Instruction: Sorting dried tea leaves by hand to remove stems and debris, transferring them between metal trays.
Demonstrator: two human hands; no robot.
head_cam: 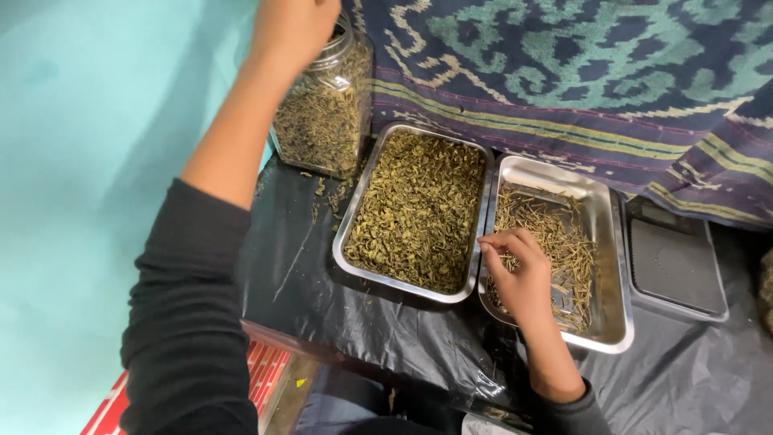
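1. Nearest me, my right hand [523,278] hovers over the steel tray of thin stems [600,266], fingers pinched shut on what looks like a stem or two; a loose pinch could drop bits onto the black plastic sheet [322,298].
2. Just left, touching that tray, sits the tray of green leaves [419,209], heaped to its rim, so a brush of the wrist could spill it.
3. Farthest, my left hand [294,28] covers the mouth of the clear jar [326,113]; I cannot tell whether that grip is closed. Leaning on it could tip the jar.
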